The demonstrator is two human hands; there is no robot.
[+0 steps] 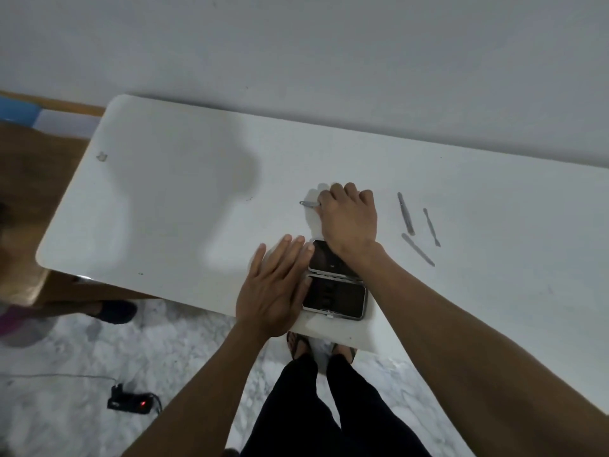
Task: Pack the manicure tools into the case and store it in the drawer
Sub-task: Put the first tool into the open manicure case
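Note:
A black manicure case lies open near the front edge of the white table, its two halves one behind the other. My left hand lies flat with straight fingers against the case's left side. Beyond the case, my right hand curls its fingers round a thin metal tool whose tip sticks out to the left. Three more metal tools lie loose to the right: a file, a pusher and a flat blade.
A pale wall runs along the table's back edge. A wooden surface adjoins the table on the left. On the marble floor lie a black power strip with a red light and a dark slipper. My legs stand at the table's front.

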